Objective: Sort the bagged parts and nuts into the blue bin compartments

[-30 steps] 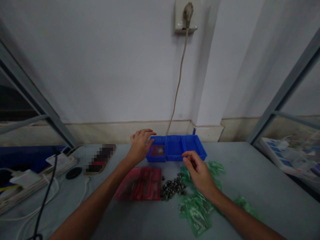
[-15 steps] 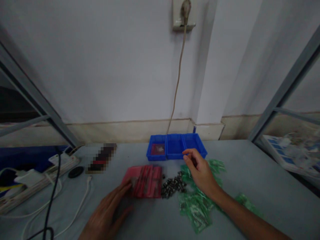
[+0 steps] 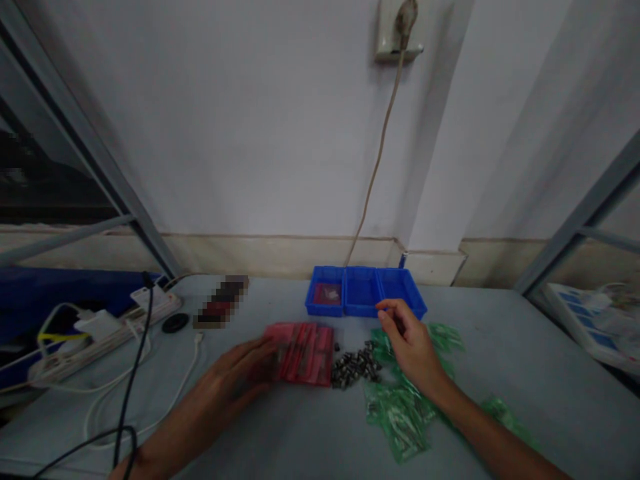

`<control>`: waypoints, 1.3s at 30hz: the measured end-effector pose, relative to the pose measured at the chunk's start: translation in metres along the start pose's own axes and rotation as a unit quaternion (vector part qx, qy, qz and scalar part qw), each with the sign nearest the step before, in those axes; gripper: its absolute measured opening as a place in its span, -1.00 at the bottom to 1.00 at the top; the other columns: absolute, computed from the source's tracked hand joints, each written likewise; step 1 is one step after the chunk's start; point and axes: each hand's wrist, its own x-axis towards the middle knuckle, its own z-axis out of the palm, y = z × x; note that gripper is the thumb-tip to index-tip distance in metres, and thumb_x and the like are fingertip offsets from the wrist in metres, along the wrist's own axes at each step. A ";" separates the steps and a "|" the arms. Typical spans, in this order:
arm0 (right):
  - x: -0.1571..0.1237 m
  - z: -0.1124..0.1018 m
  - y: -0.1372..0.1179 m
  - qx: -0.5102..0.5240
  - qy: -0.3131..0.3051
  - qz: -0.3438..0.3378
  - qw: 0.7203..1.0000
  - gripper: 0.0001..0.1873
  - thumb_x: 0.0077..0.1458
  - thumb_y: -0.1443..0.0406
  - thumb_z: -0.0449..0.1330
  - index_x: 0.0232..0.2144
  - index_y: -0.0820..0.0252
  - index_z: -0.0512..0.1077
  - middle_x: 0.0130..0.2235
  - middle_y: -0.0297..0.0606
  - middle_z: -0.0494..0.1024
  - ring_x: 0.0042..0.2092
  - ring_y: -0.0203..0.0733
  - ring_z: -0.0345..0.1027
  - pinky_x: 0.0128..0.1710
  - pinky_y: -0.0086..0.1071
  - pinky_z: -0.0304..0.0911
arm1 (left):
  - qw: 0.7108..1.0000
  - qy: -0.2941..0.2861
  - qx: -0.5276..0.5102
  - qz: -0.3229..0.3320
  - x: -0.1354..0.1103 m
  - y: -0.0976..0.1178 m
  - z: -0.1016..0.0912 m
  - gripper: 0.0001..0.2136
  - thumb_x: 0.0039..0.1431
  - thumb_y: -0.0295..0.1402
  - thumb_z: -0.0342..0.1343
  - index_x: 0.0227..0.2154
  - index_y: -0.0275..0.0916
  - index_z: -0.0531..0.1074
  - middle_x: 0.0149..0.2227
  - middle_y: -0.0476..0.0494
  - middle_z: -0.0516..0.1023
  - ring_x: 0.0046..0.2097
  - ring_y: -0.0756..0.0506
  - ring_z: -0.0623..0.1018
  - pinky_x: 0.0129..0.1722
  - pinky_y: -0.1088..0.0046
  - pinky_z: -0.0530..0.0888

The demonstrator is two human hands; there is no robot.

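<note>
My left hand (image 3: 240, 373) lies flat on the table with fingers stretched out, its tips on the near-left edge of a stack of red plastic bags (image 3: 303, 345). My right hand (image 3: 407, 343) hovers over a heap of green plastic bags (image 3: 400, 407), just in front of three joined blue bins (image 3: 365, 300); its fingers are curled together in a pinch, and what they hold is too small to name. A pile of small dark metal parts (image 3: 356, 365) lies between the red and green bags. The left bin holds a reddish bag (image 3: 327, 293).
A power strip (image 3: 100, 330) with plugs and white and black cables sits at the left of the grey table (image 3: 500, 360). A black round disc (image 3: 175, 323) and a blurred object lie behind. A cord runs up the wall to a socket (image 3: 400, 30). Metal frame bars stand either side.
My left hand came back from the left blue bin to the table and now rests on the red bags. The right hand has barely moved. The view shifted left.
</note>
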 end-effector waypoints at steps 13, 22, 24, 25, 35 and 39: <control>-0.003 0.002 0.004 0.005 -0.018 -0.023 1.000 -0.75 0.43 0.12 0.13 0.03 0.08 0.43 -0.35 -0.38 0.35 -0.36 -0.18 0.27 -0.35 -0.35 0.18 | 0.969 0.114 -0.192 -0.107 0.074 0.058 -0.031 -0.67 0.44 -0.08 0.09 0.04 -0.15 0.58 -0.17 -0.11 0.72 -0.19 -0.16 0.69 -0.21 0.38 0.60; -0.004 0.001 -0.004 -0.028 -0.068 -0.168 0.983 -0.75 0.33 0.22 0.23 0.01 0.01 0.60 0.09 -0.09 0.44 0.02 0.02 0.40 0.03 -0.15 0.35 | 0.889 -0.087 -0.448 -0.028 0.170 0.096 0.045 -0.65 0.42 -0.11 0.12 0.07 -0.25 0.45 -0.28 -0.10 0.59 -0.32 -0.09 0.57 -0.38 0.46 0.45; -0.002 0.001 -0.001 -0.012 -0.059 -0.152 0.987 -0.81 0.35 0.17 0.23 -0.11 0.04 0.62 0.03 -0.12 0.50 0.08 0.05 0.39 0.13 -0.11 0.30 | 0.924 -0.066 -0.376 -0.001 0.166 0.093 0.057 -0.71 0.45 -0.23 0.08 0.12 -0.22 0.43 -0.22 -0.14 0.61 -0.21 -0.15 0.61 -0.23 0.35 0.54; -0.001 0.001 0.001 0.005 -0.049 -0.128 0.991 -0.80 0.36 0.14 0.23 -0.12 0.05 0.60 -0.01 -0.14 0.53 0.07 0.05 0.40 0.13 -0.11 0.30 | 0.946 -0.042 -0.322 0.022 0.161 0.091 0.061 -0.71 0.43 -0.32 0.09 0.15 -0.20 0.42 -0.11 -0.19 0.62 -0.09 -0.19 0.61 -0.08 0.25 0.56; -0.002 0.011 -0.004 0.229 -0.037 0.095 0.968 -0.41 0.15 -0.04 0.43 0.07 -0.01 0.30 -0.44 -0.46 0.52 -0.51 -0.26 0.34 -0.53 -0.47 0.21 | 0.962 0.142 -0.165 0.163 0.139 0.094 0.056 -0.56 0.32 -0.45 0.26 0.21 -0.05 0.42 0.32 -0.26 0.37 0.32 -0.29 0.39 0.30 -0.02 0.40; -0.003 0.010 -0.005 0.212 -0.037 0.066 0.974 -0.59 0.34 -0.12 0.19 -0.13 0.07 0.40 -0.47 -0.43 0.46 -0.56 -0.32 0.25 -0.61 -0.48 0.13 | 0.956 0.129 -0.244 0.102 0.140 0.103 0.047 -0.91 0.41 -0.31 0.20 -0.16 -0.16 0.58 -0.10 -0.14 0.62 -0.01 -0.20 0.57 0.10 0.15 0.50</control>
